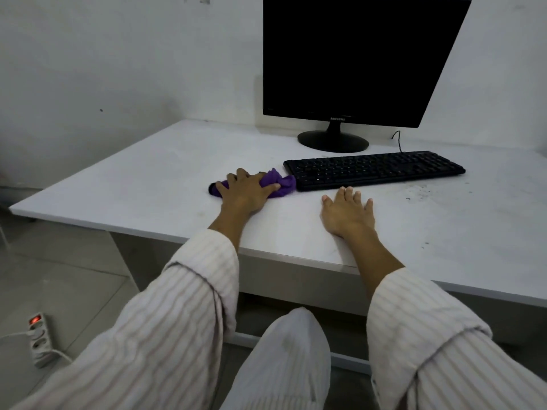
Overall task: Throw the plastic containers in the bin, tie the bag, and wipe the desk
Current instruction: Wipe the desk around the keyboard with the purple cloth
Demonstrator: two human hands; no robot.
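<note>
Pressing down with spread fingers, the left hand (247, 189) covered a crumpled purple cloth (279, 183) on the white desk (142, 184), just left of the keyboard (373, 170). Nearby the right hand (347, 214) lay flat and empty on the desk, before the keyboard. Behind stood a dark monitor (361, 57).

Dim, flat indoor light with a cool grey cast

Soft, even light is falling on the desk (148, 184), leaving only faint shadows under the hands and a darker patch beneath the tabletop. The monitor (355, 57) is reading as solid black, showing no glare. Wide-angle distortion is slanting the monitor's right side and stretching the sleeves (165, 321) near the bottom edge. Detail is looking slightly soft and smeared throughout.
</note>
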